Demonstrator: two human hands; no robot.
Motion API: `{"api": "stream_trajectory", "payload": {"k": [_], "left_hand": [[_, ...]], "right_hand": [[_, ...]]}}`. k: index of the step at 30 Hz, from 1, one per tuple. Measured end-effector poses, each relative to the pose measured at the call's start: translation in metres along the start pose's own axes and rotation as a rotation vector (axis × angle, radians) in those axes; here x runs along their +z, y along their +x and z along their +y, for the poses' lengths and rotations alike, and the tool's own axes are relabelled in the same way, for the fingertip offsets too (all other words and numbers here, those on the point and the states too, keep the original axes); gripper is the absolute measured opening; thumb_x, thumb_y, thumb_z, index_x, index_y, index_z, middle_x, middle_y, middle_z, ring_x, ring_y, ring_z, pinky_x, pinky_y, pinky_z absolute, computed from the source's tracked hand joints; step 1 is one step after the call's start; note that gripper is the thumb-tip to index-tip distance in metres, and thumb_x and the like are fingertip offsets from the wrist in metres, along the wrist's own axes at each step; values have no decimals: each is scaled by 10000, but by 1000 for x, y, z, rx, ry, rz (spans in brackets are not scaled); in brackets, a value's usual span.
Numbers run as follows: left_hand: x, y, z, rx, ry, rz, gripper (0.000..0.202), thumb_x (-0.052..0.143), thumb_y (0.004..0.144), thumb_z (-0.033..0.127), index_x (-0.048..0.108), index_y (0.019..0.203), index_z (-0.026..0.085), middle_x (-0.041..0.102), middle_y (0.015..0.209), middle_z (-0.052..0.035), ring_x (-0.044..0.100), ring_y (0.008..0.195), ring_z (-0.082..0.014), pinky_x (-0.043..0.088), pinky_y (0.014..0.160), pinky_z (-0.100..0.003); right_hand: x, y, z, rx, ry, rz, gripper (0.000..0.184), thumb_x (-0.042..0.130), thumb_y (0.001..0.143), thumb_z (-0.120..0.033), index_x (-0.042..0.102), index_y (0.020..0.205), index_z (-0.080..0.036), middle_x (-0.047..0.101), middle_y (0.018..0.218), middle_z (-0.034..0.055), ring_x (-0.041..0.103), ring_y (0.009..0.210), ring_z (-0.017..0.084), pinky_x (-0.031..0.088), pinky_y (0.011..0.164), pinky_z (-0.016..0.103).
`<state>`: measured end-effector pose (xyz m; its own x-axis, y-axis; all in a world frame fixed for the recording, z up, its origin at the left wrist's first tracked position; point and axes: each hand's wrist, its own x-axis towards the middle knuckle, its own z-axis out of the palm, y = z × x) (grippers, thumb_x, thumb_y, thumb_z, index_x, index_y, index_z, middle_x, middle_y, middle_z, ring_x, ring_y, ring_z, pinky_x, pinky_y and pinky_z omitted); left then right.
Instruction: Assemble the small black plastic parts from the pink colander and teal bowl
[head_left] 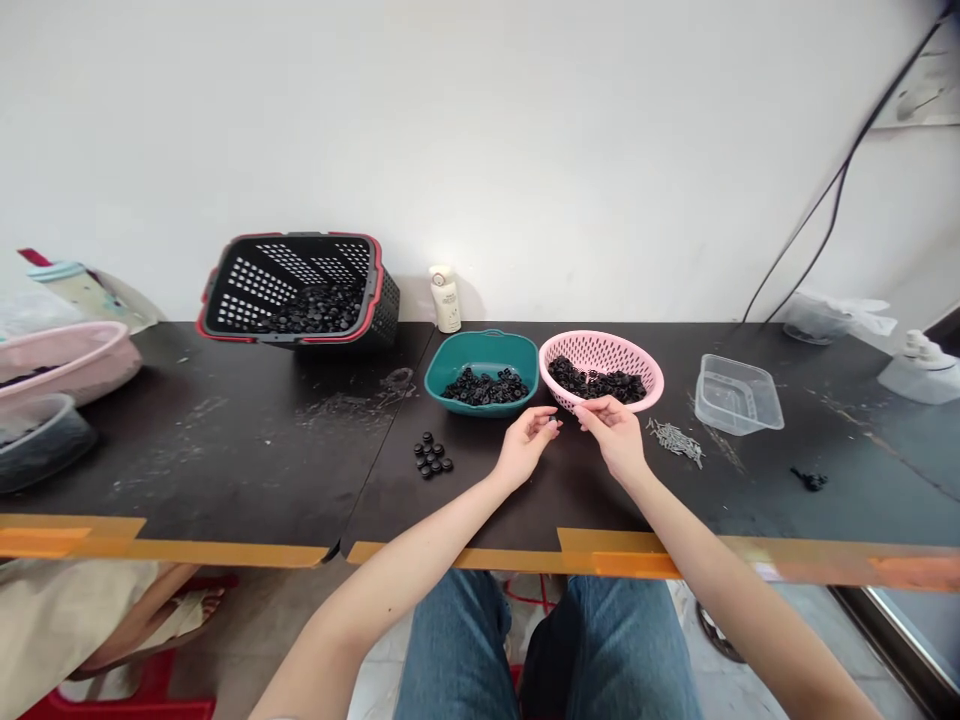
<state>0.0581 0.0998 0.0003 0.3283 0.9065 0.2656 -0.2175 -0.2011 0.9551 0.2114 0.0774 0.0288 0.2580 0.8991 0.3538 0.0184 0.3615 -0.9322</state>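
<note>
My left hand [527, 443] pinches a small black round part [553, 419] between thumb and fingers, just in front of the bowls. Close by on the right, my right hand [613, 432] is closed in a pinch at the front rim of the pink perforated basket [646, 372]. Whatever its fingertips hold is too small to make out. Small black parts [600, 384] fill the bottom of that basket. The teal basin [480, 347] beside it holds black ring-like parts [487, 388]. Several round black pieces [431, 458] lie grouped on the table to the left.
Grey screws or pins [676, 442] lie in a pile right of my hands, near a clear plastic tub [739, 395]. A dark crate [300, 285] of black parts stands back left, beside a white bottle [446, 300]. Orange tape [622, 553] lines the table's front edge.
</note>
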Motion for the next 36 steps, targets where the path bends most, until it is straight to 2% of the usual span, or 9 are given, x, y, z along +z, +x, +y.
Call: {"api": "stream_trajectory", "payload": {"k": [3,5,8,15,23,31,36], "left_hand": [[4,0,0,-54,-109,-33,355,596,837,375,587,1121,162,660,928,-78,631,886,-162,502,862,-329],[6,-2,1,-109,-158,-66,333,580,848,392,604,1072,148,673,933,-84,641,840,-151,493,873,-337],[8,-3,2,-190,-255,-81,322,579,849,409,604,1034,147,687,950,-88,652,858,-158,479,897,-351],[7,-2,3,-227,-309,-84,318,638,809,410,606,983,146,688,927,-77,655,856,-165,464,912,-353],[6,-2,5,-213,-278,-36,331,663,783,407,626,986,147,673,934,-62,643,813,-145,468,910,-346],[6,-2,5,-214,-274,-57,317,660,790,384,634,994,142,663,913,-53,632,797,-131,478,894,-324],[5,-1,0,-227,-289,-53,301,640,805,400,640,965,145,657,898,-48,625,797,-121,482,874,-295]], "right_hand": [[0,-8,3,-57,2,-9,198,712,734,-325,641,872,-201,666,832,33,626,759,155,515,737,313],[0,-10,3,-57,18,-30,261,698,754,-315,634,988,-216,677,885,37,643,835,169,517,801,336],[1,-10,5,-53,-9,-42,310,673,779,-314,621,1069,-217,685,930,51,652,885,184,516,832,356],[3,-11,5,-138,-182,-29,213,658,792,-309,650,973,-197,705,934,71,660,879,204,510,797,354],[0,-9,5,-259,-371,-95,121,635,807,-277,682,892,-204,702,877,48,637,800,185,495,742,325],[-1,-10,1,-324,-432,-123,96,623,822,-241,691,884,-214,705,849,36,628,804,183,496,758,326],[-1,-9,-1,-433,-542,-151,101,604,834,-220,680,901,-215,709,868,41,626,851,194,491,826,351]]}}
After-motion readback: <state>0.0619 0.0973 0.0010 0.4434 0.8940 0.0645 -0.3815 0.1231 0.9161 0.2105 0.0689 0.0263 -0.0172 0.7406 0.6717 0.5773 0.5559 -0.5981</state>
